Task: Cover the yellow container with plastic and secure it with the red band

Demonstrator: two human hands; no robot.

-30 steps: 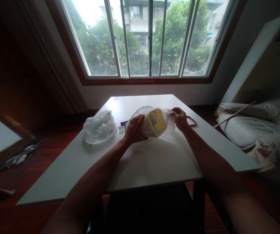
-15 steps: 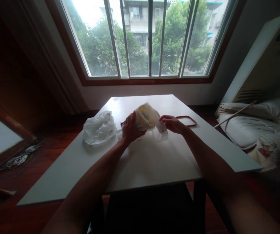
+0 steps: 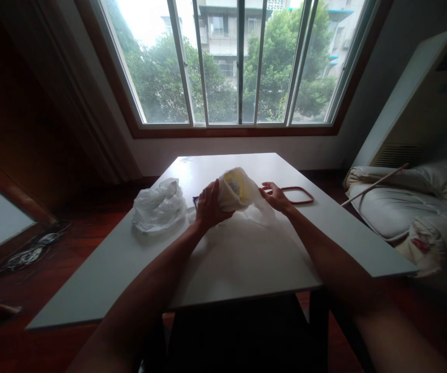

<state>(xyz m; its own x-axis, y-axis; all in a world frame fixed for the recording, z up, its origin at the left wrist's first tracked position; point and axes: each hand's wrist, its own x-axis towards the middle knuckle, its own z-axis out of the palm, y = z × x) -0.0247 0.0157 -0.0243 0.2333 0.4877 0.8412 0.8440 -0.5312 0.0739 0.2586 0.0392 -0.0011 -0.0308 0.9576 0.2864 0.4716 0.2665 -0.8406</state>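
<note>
1. Gripping a pale, rounded, plastic-wrapped bundle (image 3: pixel 236 190) with yellow showing inside, the left hand (image 3: pixel 209 206) curves its fingers around the left side, centre of the head view.
2. Right of centre, the right hand (image 3: pixel 275 197) is at the bundle's loose translucent film (image 3: pixel 265 210); I cannot tell whether its fingers pinch it.
3. On the white table (image 3: pixel 242 264), a crumpled white plastic bag (image 3: pixel 159 206) lies left of centre, a reddish-brown rounded-rectangular frame (image 3: pixel 301 202) right.

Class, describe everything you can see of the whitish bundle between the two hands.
The whitish bundle looks rounded, with wrinkled, plastic-like wrapping and yellow showing near its middle. The left hand grips its left side; loose, translucent film trails from its right, near the right hand. It is over the white table; contact is unclear.
</note>
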